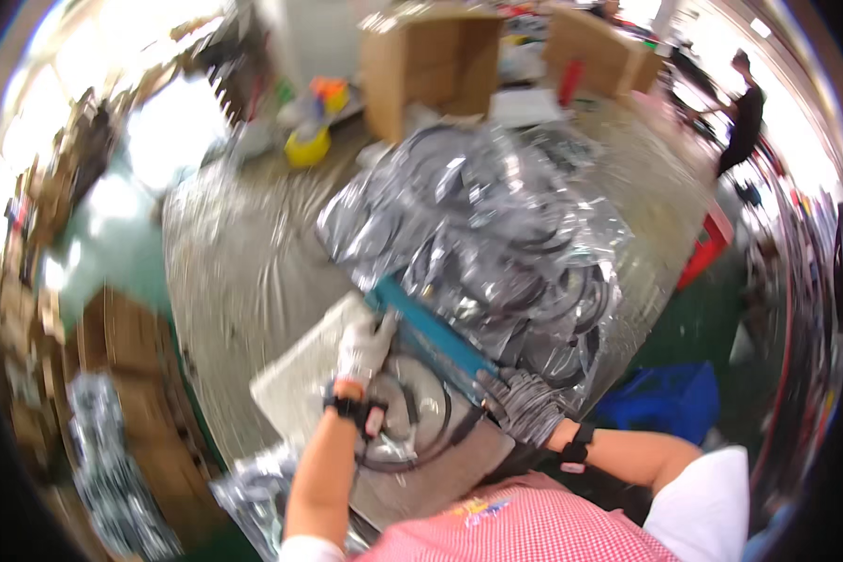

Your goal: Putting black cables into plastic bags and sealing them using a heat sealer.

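A long teal bar-shaped device, which looks like a bag sealer (436, 337), lies slanting across the table in front of me. My left hand (362, 348), in a white glove, is by its left end, fingers closed at the edge of a clear plastic bag (429, 405); blur hides the exact grip. Inside that bag is a coiled dark cable or hose (412, 412). My right hand (526, 405), in a grey striped glove, closes around the right end of the device. Under the bag is a beige pad (295, 384).
Beyond the device is a big heap of bagged dark coils (496, 225) on the plastic-covered table (244, 253). Cardboard boxes (431, 70) and a yellow container (307, 148) stand at the back. A blue bin (665, 398) is at right; another person (742, 112) stands far right.
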{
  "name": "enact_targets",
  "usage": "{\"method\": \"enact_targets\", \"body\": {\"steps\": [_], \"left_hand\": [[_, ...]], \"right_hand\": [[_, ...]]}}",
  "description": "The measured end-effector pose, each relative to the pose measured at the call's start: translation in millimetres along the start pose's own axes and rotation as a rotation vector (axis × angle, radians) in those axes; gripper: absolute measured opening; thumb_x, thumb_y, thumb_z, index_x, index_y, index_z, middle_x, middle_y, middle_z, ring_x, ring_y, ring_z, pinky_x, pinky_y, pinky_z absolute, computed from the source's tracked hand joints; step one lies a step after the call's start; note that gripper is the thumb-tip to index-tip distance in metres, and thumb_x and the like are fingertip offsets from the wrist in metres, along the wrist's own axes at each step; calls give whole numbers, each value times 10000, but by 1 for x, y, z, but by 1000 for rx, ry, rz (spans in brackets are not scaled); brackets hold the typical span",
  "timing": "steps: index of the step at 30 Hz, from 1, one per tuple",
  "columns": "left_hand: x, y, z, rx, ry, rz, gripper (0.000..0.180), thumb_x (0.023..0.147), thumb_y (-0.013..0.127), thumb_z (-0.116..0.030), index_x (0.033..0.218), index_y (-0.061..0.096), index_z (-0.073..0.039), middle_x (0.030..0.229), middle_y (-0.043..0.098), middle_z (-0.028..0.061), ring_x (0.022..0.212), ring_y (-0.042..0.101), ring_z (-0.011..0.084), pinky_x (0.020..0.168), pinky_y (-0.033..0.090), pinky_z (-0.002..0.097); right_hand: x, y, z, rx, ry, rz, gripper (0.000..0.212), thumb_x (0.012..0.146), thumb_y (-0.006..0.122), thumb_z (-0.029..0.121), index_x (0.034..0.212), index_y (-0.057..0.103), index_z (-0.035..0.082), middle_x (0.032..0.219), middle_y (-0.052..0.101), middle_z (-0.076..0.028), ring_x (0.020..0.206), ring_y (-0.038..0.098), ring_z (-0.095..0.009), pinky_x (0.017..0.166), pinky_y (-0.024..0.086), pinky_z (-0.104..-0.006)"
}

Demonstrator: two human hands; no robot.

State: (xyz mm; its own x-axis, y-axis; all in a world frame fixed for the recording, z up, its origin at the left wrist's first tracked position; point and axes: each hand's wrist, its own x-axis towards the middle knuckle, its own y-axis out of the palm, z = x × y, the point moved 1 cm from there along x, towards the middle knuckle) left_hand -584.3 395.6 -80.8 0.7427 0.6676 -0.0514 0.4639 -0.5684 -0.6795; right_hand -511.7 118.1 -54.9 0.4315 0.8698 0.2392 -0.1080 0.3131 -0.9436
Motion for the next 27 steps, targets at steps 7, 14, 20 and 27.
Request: {"method": "enact_targets", "body": {"steps": [7, 14, 20, 27], "left_hand": [[-17, -24, -3, -30, -67, 236, 391, 818, 595, -410, 925, 674, -43, 727, 653, 118, 675, 628, 200, 640, 469, 327], [-38, -30, 12, 18, 46, 213, 371, 811, 617, -342, 978, 654, -13, 790, 669, 137, 739, 632, 216, 703, 474, 339], [-52, -17, -74, 22, 159, -288, 372, 830, 553, -329, 1101, 597, -79, 1024, 641, 159, 821, 624, 336, 760, 479, 421], [-119, 51, -279, 196, 609, 489, 714, 808, 565, -423, 1397, 274, -141, 1002, 640, 180, 924, 612, 357, 802, 464, 411]], "right_hand": [[-11, -14, 7, 13, -55, 170, 523, 862, 495, 300, 1347, 398, 128, 1006, 551, -226, 843, 567, -361, 700, 473, -467], [-24, -35, 25, -45, 48, 376, 554, 864, 484, 381, 1340, 408, 108, 893, 575, -198, 819, 581, -344, 692, 474, -453], [-21, -40, 22, 15, 53, 252, 514, 822, 535, 312, 1288, 467, 106, 892, 584, -189, 807, 589, -344, 719, 464, -467], [-42, -16, -5, 134, -31, 92, 434, 774, 555, 366, 1134, 570, 124, 1005, 609, -172, 880, 600, -332, 730, 480, -457]]}}
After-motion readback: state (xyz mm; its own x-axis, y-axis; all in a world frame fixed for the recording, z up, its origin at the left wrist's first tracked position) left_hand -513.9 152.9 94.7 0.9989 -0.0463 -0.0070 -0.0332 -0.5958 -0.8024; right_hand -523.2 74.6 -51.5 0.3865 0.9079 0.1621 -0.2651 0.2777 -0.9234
